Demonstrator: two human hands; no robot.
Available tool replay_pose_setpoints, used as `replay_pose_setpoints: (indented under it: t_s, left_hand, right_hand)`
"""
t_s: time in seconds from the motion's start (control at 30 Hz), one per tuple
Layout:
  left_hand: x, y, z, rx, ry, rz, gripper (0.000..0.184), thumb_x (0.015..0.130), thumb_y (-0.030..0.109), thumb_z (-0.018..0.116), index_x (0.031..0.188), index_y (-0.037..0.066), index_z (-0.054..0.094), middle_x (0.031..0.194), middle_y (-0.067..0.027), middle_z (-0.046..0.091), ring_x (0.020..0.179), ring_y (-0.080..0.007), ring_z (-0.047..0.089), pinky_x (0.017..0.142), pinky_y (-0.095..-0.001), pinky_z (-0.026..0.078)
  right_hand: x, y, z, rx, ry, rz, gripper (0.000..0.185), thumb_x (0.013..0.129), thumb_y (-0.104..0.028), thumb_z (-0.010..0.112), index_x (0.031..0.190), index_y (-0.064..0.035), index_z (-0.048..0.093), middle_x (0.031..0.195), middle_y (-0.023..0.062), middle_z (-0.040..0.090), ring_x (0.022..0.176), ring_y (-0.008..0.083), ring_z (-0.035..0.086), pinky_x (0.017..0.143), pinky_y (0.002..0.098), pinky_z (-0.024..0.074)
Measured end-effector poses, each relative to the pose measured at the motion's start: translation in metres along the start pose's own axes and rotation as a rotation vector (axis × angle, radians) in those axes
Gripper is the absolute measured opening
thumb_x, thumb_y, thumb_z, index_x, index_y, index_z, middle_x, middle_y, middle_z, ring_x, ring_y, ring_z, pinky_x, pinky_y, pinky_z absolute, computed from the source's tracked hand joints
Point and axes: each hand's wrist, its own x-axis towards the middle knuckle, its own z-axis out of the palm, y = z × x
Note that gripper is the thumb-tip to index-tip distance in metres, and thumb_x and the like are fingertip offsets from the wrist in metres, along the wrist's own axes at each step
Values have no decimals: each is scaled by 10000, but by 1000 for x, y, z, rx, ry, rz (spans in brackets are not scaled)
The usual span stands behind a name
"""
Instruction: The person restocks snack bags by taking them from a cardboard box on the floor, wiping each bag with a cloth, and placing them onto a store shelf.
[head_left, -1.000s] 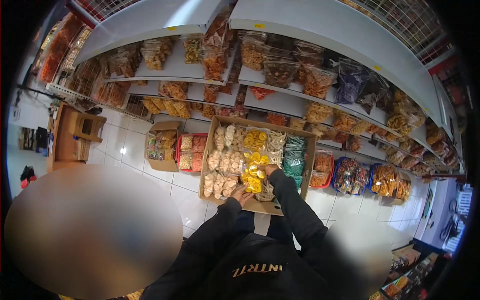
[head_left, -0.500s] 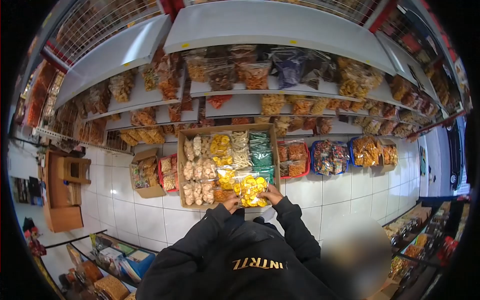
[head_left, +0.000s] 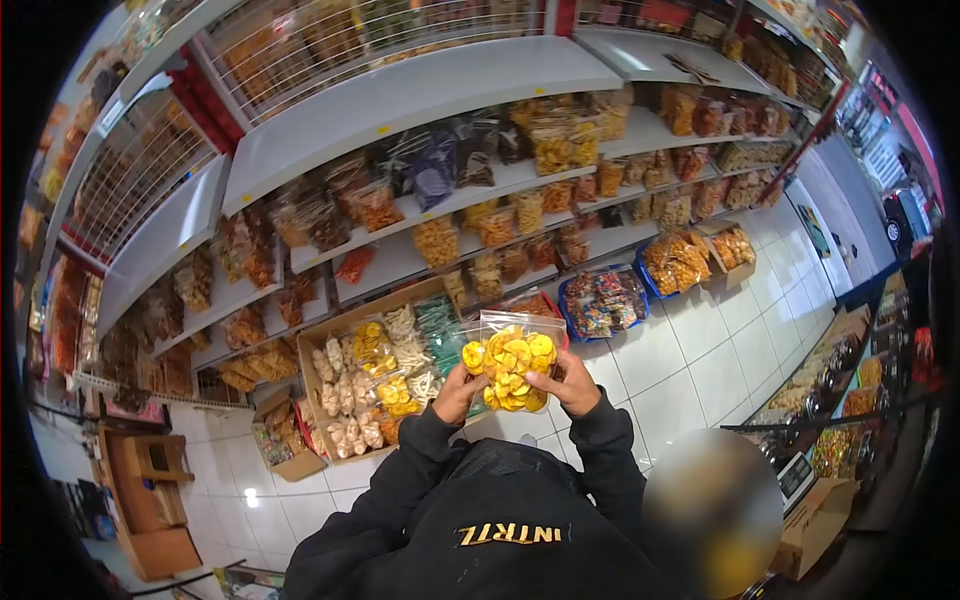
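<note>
A clear plastic bag of yellow banana-like chips (head_left: 512, 368) is held up in front of my chest, its zip top away from me. My left hand (head_left: 456, 394) grips its left side, and my right hand (head_left: 573, 384) pinches the right side with the thumb on top. Just left of the bag, a large cardboard box (head_left: 307, 362) stands on the floor. Inside it are rows of bagged snacks: pale round pieces (head_left: 352, 437), more yellow chips (head_left: 397, 396), pale sticks (head_left: 405, 340) and green packets (head_left: 437, 330). The held bag and my hands hide the box's right end.
Shelves (head_left: 420, 85) of bagged snacks run across the front. Along their foot sit a red basket (head_left: 548, 303), blue baskets (head_left: 603, 303) and a small carton (head_left: 733, 252). Another carton (head_left: 285, 440) stands left of the box. A wooden stool (head_left: 158, 458) is at far left.
The bag of yellow chips has come up from over the box, nearer to me and past the box's right end. My view has turned to the right.
</note>
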Motion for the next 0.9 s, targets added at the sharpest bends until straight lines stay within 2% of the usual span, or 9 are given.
replay_pose_setpoints:
  t_s: [0.23,0.3,0.33,0.43,0.53,0.7,0.8,0.83,0.9]
  left_hand:
    - [35,-12,98,-127,-161,29,602,887,143,513,1415,44,242,1400,-116,371,1278,-232,394,1051,-347,322]
    - [55,-25,119,-83,-228,93,684,871,130,475,1454,73,122,1445,-121,296,1318,-253,342,1068,-353,303]
    - [57,-26,145,130,-76,244,669,903,177,479,1455,86,112,1440,-132,301,1329,-261,321,1070,-358,298]
    - [81,-51,174,156,-221,306,647,938,274,530,1444,109,163,1400,-141,351,1302,-258,357,1058,-376,312]
    - [104,-64,190,184,-334,241,694,911,147,582,1455,159,153,1396,-115,393,1279,-218,391,1041,-353,341]
    - [139,-52,241,-91,-375,-154,654,947,420,478,1414,9,277,1385,-105,409,1276,-222,402,1051,-365,335]
    - [183,-69,250,120,-555,33,777,889,499,543,1421,11,255,1389,-117,403,1271,-229,410,1051,-369,338]
    - [198,-71,258,131,-533,-23,832,822,424,674,1416,18,255,1375,-111,414,1264,-224,416,1049,-370,340]
    - [227,-67,279,176,-562,-26,807,792,251,723,1407,19,256,1348,-109,429,1250,-214,426,1043,-358,348]
  right_hand:
    - [-61,-32,-68,-501,245,-335,462,837,-201,693,1204,20,520,1110,66,610,1039,154,561,945,312,411]
    - [-82,-49,-80,-216,227,-216,459,836,-206,695,1198,19,525,1106,70,611,1031,156,564,942,314,414]
    - [-91,-57,-87,-74,212,-163,457,835,-208,696,1196,18,528,1103,71,611,1028,157,566,941,315,415]
    - [-110,-51,-122,-90,264,-168,436,838,-182,674,1193,27,530,1100,70,613,1025,150,561,934,296,416]
    - [-126,-54,-151,-89,312,-154,441,836,-167,668,1201,32,519,1108,71,610,1031,151,559,941,295,410]
    - [-131,-61,-197,-41,423,-166,502,839,-151,658,1261,22,449,1159,79,572,1081,165,531,971,307,392]
    - [-123,-69,-231,-92,487,-214,520,844,-189,667,1265,8,434,1173,94,552,1097,176,518,978,314,383]
    - [-118,-74,-243,-110,505,-220,522,845,-201,669,1263,6,435,1165,95,554,1094,177,519,976,315,384]
    - [-107,-82,-274,-157,519,-219,544,839,-223,688,1260,1,426,1160,100,547,1096,178,515,969,318,387]
